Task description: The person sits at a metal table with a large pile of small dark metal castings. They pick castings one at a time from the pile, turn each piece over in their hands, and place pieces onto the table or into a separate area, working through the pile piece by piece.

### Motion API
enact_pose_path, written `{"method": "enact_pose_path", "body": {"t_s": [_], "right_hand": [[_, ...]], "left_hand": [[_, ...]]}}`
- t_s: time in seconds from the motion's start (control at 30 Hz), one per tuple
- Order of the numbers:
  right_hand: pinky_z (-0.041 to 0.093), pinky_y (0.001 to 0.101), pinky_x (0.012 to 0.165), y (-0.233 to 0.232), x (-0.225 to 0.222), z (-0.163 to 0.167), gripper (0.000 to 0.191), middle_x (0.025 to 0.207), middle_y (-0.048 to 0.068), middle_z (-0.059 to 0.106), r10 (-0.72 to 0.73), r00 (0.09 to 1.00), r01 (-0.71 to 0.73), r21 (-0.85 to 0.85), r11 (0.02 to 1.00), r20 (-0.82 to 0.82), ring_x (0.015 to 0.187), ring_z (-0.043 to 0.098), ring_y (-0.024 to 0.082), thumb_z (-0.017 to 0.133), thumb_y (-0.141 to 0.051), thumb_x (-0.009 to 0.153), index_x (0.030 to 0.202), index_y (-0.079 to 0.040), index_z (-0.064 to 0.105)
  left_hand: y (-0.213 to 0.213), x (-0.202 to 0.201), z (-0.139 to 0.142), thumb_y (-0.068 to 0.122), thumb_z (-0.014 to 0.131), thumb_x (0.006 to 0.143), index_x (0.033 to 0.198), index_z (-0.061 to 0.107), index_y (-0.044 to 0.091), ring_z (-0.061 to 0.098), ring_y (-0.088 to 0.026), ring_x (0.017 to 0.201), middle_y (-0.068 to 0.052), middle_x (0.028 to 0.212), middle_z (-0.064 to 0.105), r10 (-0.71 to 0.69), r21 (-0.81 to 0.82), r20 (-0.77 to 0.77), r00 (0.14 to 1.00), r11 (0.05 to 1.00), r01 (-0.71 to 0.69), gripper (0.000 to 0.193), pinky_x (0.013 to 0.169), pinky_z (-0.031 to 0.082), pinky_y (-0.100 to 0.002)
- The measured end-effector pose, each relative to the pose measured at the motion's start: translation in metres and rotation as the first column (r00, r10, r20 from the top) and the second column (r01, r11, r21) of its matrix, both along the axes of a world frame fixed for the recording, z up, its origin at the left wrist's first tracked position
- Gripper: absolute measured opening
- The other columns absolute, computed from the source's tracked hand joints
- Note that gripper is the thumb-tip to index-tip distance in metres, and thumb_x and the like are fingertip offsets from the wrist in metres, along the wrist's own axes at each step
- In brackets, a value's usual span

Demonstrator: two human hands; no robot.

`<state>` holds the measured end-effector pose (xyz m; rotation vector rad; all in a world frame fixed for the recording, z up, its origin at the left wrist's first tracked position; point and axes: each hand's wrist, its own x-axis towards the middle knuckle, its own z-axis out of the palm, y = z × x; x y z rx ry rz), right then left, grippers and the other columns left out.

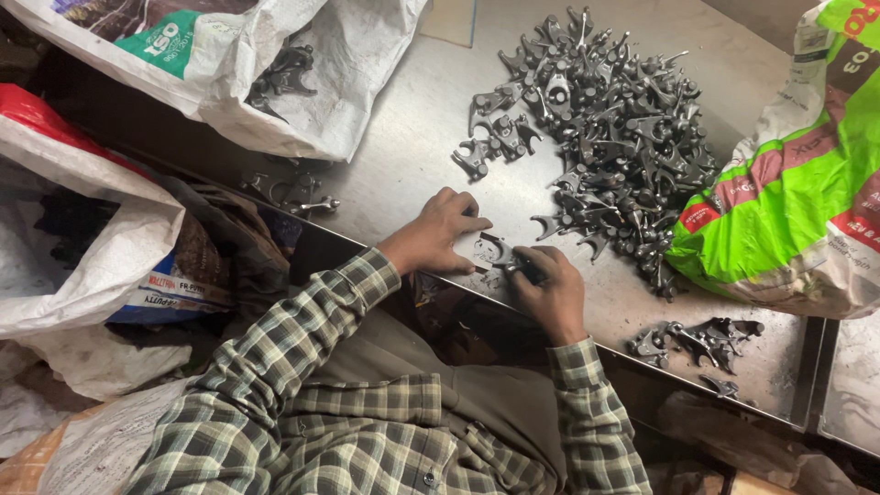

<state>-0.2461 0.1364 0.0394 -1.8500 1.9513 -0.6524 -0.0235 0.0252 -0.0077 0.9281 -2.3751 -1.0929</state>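
The small forked metal part (500,254) sits pinched in my right hand (548,291), near the big heap of parts (600,128). It looks stiff, heavy, probably oily; best gripped at its stem. My left hand (440,234) lies half-curled on the steel table (403,156), beside the part.

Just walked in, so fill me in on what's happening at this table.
A person in a plaid shirt works at a grey metal table. The left hand rests flat on the surface, and the right hand grips a small dark forked metal part. A big pile of similar parts lies beyond; a smaller cluster sits right, near a green-and-white sack.
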Motion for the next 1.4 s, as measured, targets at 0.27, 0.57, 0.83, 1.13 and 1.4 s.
{"method": "enact_pose_path", "body": {"t_s": [0.27, 0.57, 0.83, 1.13, 1.4], "right_hand": [[0.06, 0.0361, 0.081, -0.003, -0.023, -0.021, 0.035, 0.113, 0.008, 0.074, -0.002, 0.997, -0.002, 0.051, 0.999, 0.083, 0.093, 0.073, 0.022, 0.079, -0.019, 0.084, 0.118, -0.012, 0.076], [0.054, 0.0396, 0.095, 0.054, -0.09, 0.006, 0.05, 0.105, 0.009, 0.061, 0.11, -0.844, 0.099, -0.05, 0.994, 0.524, 0.098, 0.06, 0.024, 0.074, -0.041, 0.092, 0.116, 0.0, 0.061], [0.048, 0.0455, 0.104, -0.006, -0.087, 0.029, 0.047, 0.127, 0.011, 0.05, 0.329, -0.162, 0.942, 0.047, 0.331, 0.93, 0.119, 0.049, 0.027, 0.065, -0.033, 0.094, 0.129, -0.006, 0.051], [0.034, 0.0475, 0.126, -0.099, 0.127, 0.012, 0.064, 0.167, 0.015, 0.035, 0.009, 0.746, 0.204, -0.241, 0.949, 0.666, 0.154, 0.036, 0.034, 0.066, -0.025, 0.106, 0.161, -0.01, 0.035], [0.057, 0.0295, 0.091, -0.047, -0.021, 0.012, 0.026, 0.124, 0.009, 0.072, -0.162, 0.951, 0.265, -0.423, 0.867, 0.265, 0.103, 0.071, 0.022, 0.065, 0.0, 0.107, 0.131, -0.005, 0.071]], "left_hand": [[0.0, 0.002, -0.005, 0.035, 0.095, 0.055, 0.126, 0.072, 0.015, 0.045, -0.032, 0.119, -0.01, 0.123, 0.056, 0.0, -0.054, -0.079, 0.997, 0.999, -0.004, 0.077, 0.107, 0.043, -0.045], [-0.001, 0.001, -0.013, 0.036, 0.092, 0.055, 0.123, 0.074, 0.015, 0.048, -0.033, 0.114, -0.011, 0.12, 0.058, 0.0, -0.13, -0.116, 0.993, 0.991, -0.015, 0.074, 0.104, 0.046, -0.045], [-0.002, -0.001, -0.01, 0.036, 0.09, 0.058, 0.126, 0.071, 0.016, 0.046, -0.031, 0.114, -0.009, 0.122, 0.056, -0.021, -0.086, -0.01, 1.0, 0.996, 0.02, 0.073, 0.106, 0.044, -0.044], [-0.006, 0.002, -0.007, 0.043, 0.089, 0.066, 0.129, 0.063, 0.008, 0.051, -0.033, 0.11, -0.011, 0.127, 0.058, -0.007, 0.002, -0.189, 0.982, 1.0, 0.008, 0.077, 0.1, 0.044, -0.048], [-0.002, 0.0, -0.008, 0.035, 0.088, 0.058, 0.122, 0.074, 0.015, 0.048, -0.033, 0.111, -0.011, 0.119, 0.058, -0.015, -0.13, -0.116, 0.993, 0.991, 0.0, 0.069, 0.101, 0.047, -0.044]]}}
